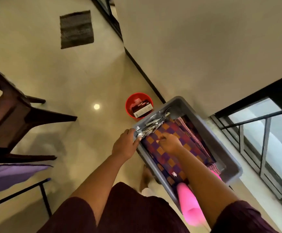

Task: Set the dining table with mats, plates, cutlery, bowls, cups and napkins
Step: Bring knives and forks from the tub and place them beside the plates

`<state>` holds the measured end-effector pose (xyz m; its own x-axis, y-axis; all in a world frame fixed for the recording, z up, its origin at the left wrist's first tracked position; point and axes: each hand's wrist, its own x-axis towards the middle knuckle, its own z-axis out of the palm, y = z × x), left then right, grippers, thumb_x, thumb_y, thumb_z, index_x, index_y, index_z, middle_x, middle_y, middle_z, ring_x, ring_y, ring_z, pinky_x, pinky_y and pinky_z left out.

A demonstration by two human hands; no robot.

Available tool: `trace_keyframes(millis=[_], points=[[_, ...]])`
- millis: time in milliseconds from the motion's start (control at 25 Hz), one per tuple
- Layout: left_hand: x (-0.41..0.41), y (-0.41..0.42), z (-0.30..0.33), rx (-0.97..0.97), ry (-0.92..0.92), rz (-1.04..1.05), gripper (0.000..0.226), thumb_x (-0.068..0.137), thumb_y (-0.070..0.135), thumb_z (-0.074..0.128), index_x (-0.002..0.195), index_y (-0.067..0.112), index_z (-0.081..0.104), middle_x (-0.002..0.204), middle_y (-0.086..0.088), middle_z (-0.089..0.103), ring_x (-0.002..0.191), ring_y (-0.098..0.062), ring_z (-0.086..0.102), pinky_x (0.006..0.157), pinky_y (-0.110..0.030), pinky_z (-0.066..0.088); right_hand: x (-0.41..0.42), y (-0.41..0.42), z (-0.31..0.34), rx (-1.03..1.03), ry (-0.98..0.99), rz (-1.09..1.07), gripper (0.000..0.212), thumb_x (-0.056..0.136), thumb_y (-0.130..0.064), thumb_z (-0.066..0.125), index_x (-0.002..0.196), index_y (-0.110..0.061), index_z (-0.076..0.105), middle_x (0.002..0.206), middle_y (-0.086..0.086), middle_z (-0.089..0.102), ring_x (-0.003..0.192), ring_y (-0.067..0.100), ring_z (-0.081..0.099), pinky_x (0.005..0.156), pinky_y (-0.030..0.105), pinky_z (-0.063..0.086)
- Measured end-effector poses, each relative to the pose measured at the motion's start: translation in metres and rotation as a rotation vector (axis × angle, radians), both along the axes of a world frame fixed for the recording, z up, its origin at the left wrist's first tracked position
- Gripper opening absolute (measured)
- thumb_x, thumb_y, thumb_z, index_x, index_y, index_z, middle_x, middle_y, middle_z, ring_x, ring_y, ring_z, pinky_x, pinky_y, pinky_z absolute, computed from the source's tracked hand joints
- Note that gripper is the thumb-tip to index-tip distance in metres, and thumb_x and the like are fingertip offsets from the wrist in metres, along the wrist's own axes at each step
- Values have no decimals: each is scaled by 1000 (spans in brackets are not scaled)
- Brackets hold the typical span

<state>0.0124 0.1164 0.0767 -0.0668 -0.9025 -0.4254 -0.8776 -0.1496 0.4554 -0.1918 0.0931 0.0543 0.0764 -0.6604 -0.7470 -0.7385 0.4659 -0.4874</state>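
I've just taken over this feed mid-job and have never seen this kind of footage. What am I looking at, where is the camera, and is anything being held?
There is no machine here: a person works with two bare hands. The single picture comes from a wide-angle camera worn on the person's head, looking down along both arms, so the floor and walls look tilted. Both hands reach into a grey plastic tub. Inside it lie checked purple and orange mats, a bundle of metal cutlery along its left side, and a pink roll at the near end. The left hand grips the tub's rim beside the cutlery. The right hand rests curled on the mats; whether it pinches anything is unclear. A red bucket stands on the floor beyond.
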Motion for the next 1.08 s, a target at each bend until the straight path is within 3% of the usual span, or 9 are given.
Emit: trace_keyframes(millis=[200,320,400,480,640,720,840,960,1080], points=[[-11,-34,-38,136,116,30,41,96,19,56,135,8,49,130,-14,52,115,-31,54,92,-39,46,8,-35,-31,18,20,22,23,97,-17,53,114,-6,63,114,8,65,104,27,60,82,32,49],[-18,-50,-63,227,126,-19,48,96,14,56,141,4,43,138,-18,46,126,-33,47,100,-34,38,16,-46,-59,71,-43,-189,29,96,-8,47,120,-8,63,108,2,60,88,18,59,60,15,46],[-21,-60,-81,286,101,-55,50,96,10,54,143,3,39,140,-19,44,129,-34,44,101,-34,37,27,-49,-79,85,-102,-324,33,94,-6,50,125,-6,60,105,0,55,90,13,52,67,11,45],[-25,-71,-103,333,88,-85,52,94,6,52,144,5,38,138,-19,47,129,-35,45,103,-38,39,36,-49,-102,112,-160,-442,35,91,-2,52,125,-6,58,102,0,54,92,15,52,79,25,47],[-38,-84,-142,368,20,-182,66,91,4,51,151,8,24,146,-17,40,134,-33,40,109,-40,35,63,-42,-135,61,-279,-759,23,87,-1,47,104,-13,58,91,2,65,82,22,62,65,35,52],[-47,-85,-154,380,2,-212,69,95,5,50,153,9,15,154,-16,29,141,-31,31,115,-38,28,72,-40,-146,18,-301,-862,30,84,-2,47,111,-13,57,102,8,66,93,27,64,75,42,57],[-52,-84,-164,370,-36,-245,74,97,13,52,155,11,6,159,-13,19,146,-27,22,119,-38,21,77,-44,-158,50,-317,-1012,41,86,0,43,125,-12,53,110,6,64,100,25,61,84,40,55],[-52,-79,-171,223,-46,-223,61,98,9,48,152,9,20,152,-16,33,139,-31,35,113,-39,30,75,-46,-167,76,-309,-1107,28,88,-1,48,107,-9,67,98,12,69,83,23,62,68,36,50],[-51,-77,-169,142,68,-141,49,94,-1,49,141,9,43,133,-18,54,120,-35,53,99,-43,44,68,-39,-162,124,-321,-1137,12,89,-4,59,80,-11,62,80,10,66,71,21,58,63,34,47]])
